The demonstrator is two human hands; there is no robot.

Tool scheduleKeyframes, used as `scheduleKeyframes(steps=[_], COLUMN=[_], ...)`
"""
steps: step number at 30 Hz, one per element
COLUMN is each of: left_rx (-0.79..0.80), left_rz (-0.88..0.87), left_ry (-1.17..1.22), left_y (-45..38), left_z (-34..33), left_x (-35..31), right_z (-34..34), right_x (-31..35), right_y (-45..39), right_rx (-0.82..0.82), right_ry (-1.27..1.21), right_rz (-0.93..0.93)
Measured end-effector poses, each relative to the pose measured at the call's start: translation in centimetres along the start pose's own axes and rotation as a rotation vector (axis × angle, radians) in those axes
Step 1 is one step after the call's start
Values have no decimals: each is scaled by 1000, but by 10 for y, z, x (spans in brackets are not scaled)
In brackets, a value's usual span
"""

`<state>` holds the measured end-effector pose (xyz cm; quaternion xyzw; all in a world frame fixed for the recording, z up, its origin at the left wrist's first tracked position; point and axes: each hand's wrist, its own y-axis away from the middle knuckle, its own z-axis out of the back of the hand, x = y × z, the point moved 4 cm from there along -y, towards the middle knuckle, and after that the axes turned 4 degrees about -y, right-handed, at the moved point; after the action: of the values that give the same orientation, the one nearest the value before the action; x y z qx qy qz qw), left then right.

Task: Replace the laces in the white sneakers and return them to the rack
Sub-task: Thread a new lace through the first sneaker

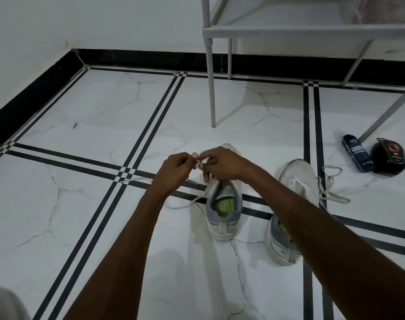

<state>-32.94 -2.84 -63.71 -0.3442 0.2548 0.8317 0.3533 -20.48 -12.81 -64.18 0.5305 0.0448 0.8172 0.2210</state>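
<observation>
Head view: a person crouches over two white sneakers on a marbled tile floor, both hands working above the nearer shoe.
Left sneaker (223, 211): upright on the floor in the middle of the frame, heel toward the camera, green insole showing; its front is hidden under the hands.
Right sneaker (294, 199): just beside the first, partly covered by the right forearm, with a loose lace (331, 185) trailing off its far side.
Working lace (192, 200): a flat white strand runs from the left sneaker's eyelets across the tiles to the left; another length lies on the black tile lines.
Handling, as judged: the lace looks soft, limp and light, likely to slip and twist, so the stiffer tip seems the best place to pinch; the sneakers look light and squashy, best steadied at the heel or collar.
Left hand (173, 168): fingers curled tight, thumb and forefinger pinching what appears to be the lace end.
Right hand (220, 163): fingers bent and closed on the same small piece of lace, touching the left hand's fingertips above the toe.
Rack (289, 32): white frame standing well apart behind the shoes, against the wall.
Also on the floor: a dark bottle (357, 152) lying beside a round black tin (389, 157), near a rack leg.
</observation>
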Motion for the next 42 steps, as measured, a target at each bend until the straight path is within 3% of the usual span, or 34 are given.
scheduleKeyframes(steps=[1, 4, 5, 6, 8, 10, 17, 24, 27, 32, 36, 42], left_rx=[6, -7, -17, -21, -20, -27, -251, -200, -190, -240, -210, -124], left_rz=[4, 36, 37, 32, 9, -13, -40, 181, 195, 150, 62, -104], left_ry=[4, 30, 25, 10, -11, -28, 26, 615, 728, 632, 474, 259], left_y=[0, 1, 1, 1, 0, -1, -5, -3, -3, -7, -8, -7], left_z=[-1, 2, 3, 4, 2, -1, 12, 6, -3, -4, -20, -43], left_x=[0, 4, 6, 7, 5, 2, 11, 18, 13, 7, -3, -17], right_z=[0, 22, 28, 26, 11, -2, -11, -16, -14, 16, 6, -9], right_x=[-5, -33, -36, -34, -20, -6, -17, -22, -21, -41, -56, -58], right_y=[-4, -8, -7, -6, -7, -5, -7, -9, -2, 35, 59, 65], right_rx=[-85, -645, -714, -635, -298, -142, -266, -287, -289, -489, -344, -549], right_ry=[7, -127, -140, -145, -66, 25, 27, 40, -31, -79, 30, 204], right_rz=[-11, -106, -88, -62, 11, 62, 31, 3, -2, -80, -239, -84])
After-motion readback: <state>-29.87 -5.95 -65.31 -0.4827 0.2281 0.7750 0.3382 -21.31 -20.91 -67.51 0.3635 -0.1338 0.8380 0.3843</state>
